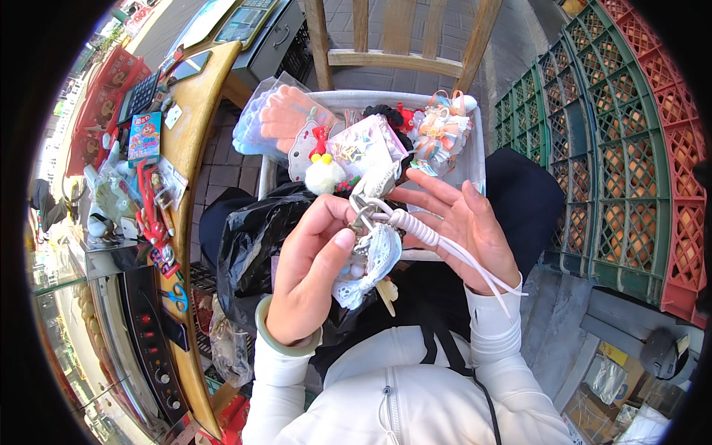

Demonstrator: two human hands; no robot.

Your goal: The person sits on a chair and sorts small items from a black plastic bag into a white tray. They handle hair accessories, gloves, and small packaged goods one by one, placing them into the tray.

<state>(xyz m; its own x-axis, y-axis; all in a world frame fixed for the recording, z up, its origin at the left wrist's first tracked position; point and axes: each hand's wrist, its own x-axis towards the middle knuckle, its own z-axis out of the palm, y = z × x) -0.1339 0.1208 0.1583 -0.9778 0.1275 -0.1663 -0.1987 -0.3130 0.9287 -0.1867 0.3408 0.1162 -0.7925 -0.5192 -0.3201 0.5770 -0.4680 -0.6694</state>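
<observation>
My left hand (314,267) pinches the metal ring of a charm keychain (364,214) between thumb and fingers. White cords, coiled near the ring, trail from it across my right palm and wrist. White lace (372,267) hangs below the ring. My right hand (459,222) is spread palm up beside it, fingers apart; whether its fingertips touch the charm is hard to tell. Behind both hands, a white basket (477,161) holds a fluffy white pompom (325,177) with a red bow, a clear packet of small colourful pieces (367,142), ribbon hair ties (442,130) and pink gloves (289,114).
The basket stands on a wooden chair (395,58). A black plastic bag (245,239) lies at its left. The wooden counter (197,167) carries a calculator (139,97), red toys (150,206) and blue scissors (178,297). Crates of eggs (628,167) are stacked on the right.
</observation>
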